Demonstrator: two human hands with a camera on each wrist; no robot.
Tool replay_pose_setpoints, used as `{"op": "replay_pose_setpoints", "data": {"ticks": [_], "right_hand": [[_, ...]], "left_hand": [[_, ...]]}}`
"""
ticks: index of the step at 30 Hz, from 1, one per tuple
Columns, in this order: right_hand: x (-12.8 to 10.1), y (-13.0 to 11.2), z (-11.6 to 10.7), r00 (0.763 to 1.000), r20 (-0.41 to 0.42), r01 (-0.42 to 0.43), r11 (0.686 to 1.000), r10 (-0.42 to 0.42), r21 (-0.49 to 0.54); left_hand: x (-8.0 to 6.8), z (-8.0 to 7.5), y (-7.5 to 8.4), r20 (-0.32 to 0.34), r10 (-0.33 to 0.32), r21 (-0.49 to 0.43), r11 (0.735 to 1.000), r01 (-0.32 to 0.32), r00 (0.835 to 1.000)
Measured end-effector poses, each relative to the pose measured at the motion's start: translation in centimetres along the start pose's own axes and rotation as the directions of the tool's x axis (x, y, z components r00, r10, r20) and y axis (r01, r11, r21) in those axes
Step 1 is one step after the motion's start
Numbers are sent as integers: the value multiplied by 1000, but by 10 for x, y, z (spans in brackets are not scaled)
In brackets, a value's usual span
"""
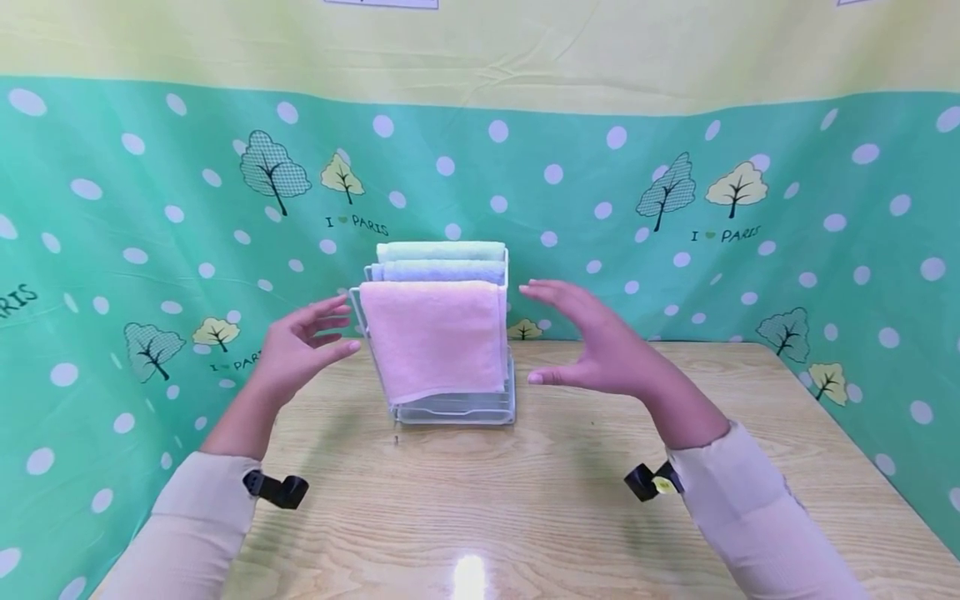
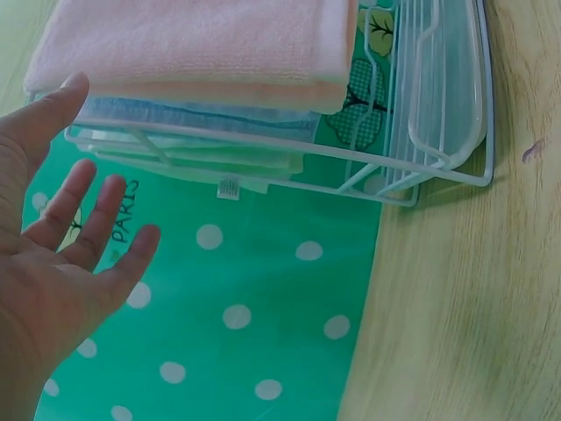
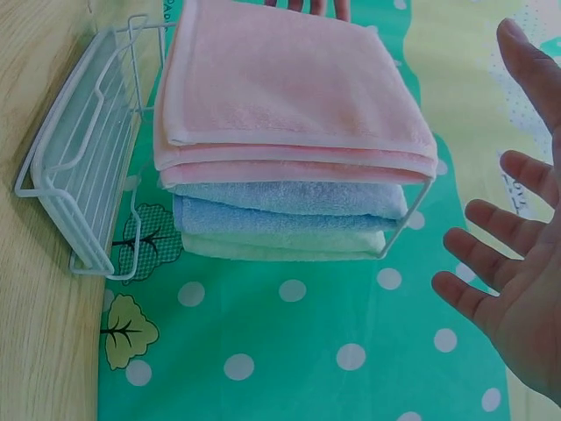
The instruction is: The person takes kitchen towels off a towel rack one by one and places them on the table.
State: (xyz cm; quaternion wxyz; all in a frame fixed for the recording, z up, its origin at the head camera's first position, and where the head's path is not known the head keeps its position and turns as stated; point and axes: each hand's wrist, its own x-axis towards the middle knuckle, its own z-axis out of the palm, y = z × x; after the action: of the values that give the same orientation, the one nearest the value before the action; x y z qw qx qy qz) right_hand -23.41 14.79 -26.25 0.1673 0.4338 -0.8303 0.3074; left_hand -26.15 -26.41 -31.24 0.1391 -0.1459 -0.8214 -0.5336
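Note:
A white wire towel rack (image 1: 453, 417) stands on the table with three folded towels hung over its bars. At the front is a pink towel (image 1: 435, 342), behind it a blue towel (image 1: 442, 271), and at the back a pale green towel (image 1: 442, 250). My left hand (image 1: 303, 342) is held up at the rack's left side, fingers spread and nothing in it. On the other side my right hand (image 1: 592, 342) hovers apart from the towels, thumb and fingers wide apart, holding nothing. A small white tag (image 2: 228, 188) hangs from the green towel in the left wrist view.
Beneath the towels, a shallow translucent tray (image 3: 79, 149) sits in the rack's base. The wooden table (image 1: 480, 492) extends around it. A green dotted curtain with printed trees (image 1: 555, 208) hangs right behind the table and along both sides.

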Motion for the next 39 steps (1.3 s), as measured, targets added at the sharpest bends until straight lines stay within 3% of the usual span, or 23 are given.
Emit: {"op": "replay_pose_setpoints", "data": {"ticks": [6, 19, 26, 33, 39], "right_hand": [[4, -1, 0, 999, -31, 23, 1000, -23, 7], [12, -6, 3, 994, -88, 70, 997, -68, 15], [18, -8, 5, 993, -103, 69, 997, -65, 32], [28, -9, 7, 991, -104, 86, 996, -83, 29], [34, -7, 8, 990, -100, 107, 994, -103, 37]], "left_hand": [[3, 3, 1, 28, -17, -80, 997, 19, 999], [8, 8, 5, -11, -46, -23, 999, 46, 999], [11, 11, 3, -30, -30, -116, 993, 27, 999], [12, 13, 1, -3, -32, -86, 996, 32, 999], [13, 14, 1, 2, -36, -156, 987, 35, 999]]}}
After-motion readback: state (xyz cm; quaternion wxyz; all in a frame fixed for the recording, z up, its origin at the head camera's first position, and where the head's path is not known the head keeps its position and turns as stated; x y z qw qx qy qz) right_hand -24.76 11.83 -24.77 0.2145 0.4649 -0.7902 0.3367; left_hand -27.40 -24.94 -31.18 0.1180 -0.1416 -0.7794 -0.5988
